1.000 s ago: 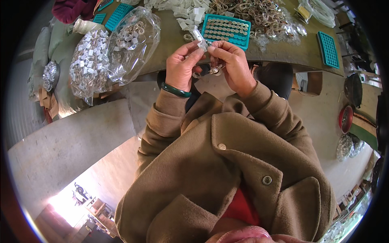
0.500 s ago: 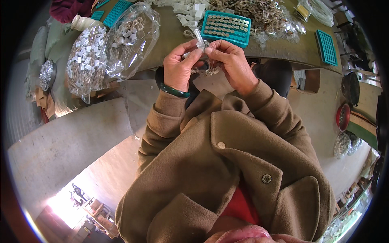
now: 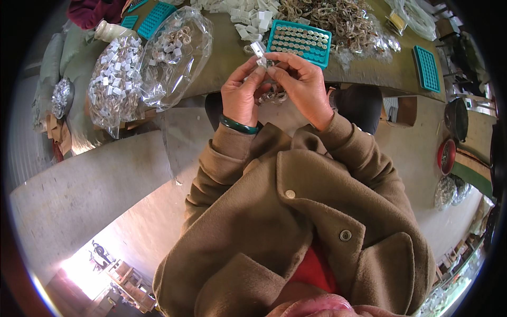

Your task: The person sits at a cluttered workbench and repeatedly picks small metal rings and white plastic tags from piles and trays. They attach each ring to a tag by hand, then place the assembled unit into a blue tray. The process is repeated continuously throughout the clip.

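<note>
My left hand (image 3: 241,94) pinches a small white plastic piece (image 3: 257,49) between thumb and fingers, its upper end sticking up past the fingertips. Close against it, my right hand (image 3: 305,87) has thumb and forefinger brought together at the lower end of the piece; what they grip is mostly covered by the fingers. A loop of pale, translucent cord (image 3: 274,97) hangs below, between the two hands. Just beyond the right fingers lies a teal tray (image 3: 329,44) with rows of round, silvery discs in its holes, some holes in the nearest rows unfilled.
White plastic pieces (image 3: 260,22) lie heaped beyond the hands, beside a tangled pile of brownish cords (image 3: 340,24). At left are a clear bag (image 3: 116,79) of white-tipped cords and an open clear bag (image 3: 182,66). Another teal tray (image 3: 426,68) lies near the table's right edge.
Both hands have shifted slightly to the right in the picture. The white piece has turned more toward upright, and the right fingers now reach over closer to it.
</note>
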Demonstrator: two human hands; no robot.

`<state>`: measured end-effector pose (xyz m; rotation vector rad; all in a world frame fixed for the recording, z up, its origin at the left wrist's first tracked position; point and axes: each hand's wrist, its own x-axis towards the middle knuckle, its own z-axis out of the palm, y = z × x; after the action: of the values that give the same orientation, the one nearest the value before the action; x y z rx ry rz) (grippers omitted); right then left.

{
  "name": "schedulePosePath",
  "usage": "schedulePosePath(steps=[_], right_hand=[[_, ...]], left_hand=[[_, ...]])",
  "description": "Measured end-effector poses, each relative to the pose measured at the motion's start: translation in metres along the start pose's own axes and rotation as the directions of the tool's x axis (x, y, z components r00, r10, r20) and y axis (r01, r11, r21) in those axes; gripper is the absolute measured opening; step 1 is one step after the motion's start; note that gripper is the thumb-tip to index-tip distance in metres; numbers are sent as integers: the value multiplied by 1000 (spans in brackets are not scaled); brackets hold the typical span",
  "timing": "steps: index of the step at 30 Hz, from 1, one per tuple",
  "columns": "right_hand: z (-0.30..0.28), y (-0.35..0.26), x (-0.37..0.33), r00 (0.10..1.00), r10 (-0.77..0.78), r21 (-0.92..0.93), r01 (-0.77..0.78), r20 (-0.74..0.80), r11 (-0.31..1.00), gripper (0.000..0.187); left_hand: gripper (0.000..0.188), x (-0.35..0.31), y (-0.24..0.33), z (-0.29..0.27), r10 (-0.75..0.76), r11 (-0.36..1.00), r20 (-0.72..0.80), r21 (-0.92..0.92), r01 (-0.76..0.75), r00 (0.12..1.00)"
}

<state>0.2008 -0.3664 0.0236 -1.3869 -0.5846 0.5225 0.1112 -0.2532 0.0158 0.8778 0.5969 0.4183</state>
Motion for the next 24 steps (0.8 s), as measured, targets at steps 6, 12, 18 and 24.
schedulePosePath(steps=[6, 12, 18, 24], right_hand=[[3, 6, 1, 999, 34, 217, -27, -26, 976, 24], [-6, 8, 7, 984, 164, 339, -180, 75, 924, 8], [-11, 7, 16, 971, 221, 286, -238, 91, 928, 8], [-10, 11, 21, 982, 179, 115, -186, 67, 976, 5]], left_hand=[[34, 2, -1, 1, 58, 997, 19, 46, -59, 998], [33, 4, 9, -2, 155, 960, 109, 219, -176, 982], [29, 6, 5, 4, 276, 878, 143, 364, -310, 950], [29, 6, 11, 2, 144, 869, 54, 470, -152, 988]])
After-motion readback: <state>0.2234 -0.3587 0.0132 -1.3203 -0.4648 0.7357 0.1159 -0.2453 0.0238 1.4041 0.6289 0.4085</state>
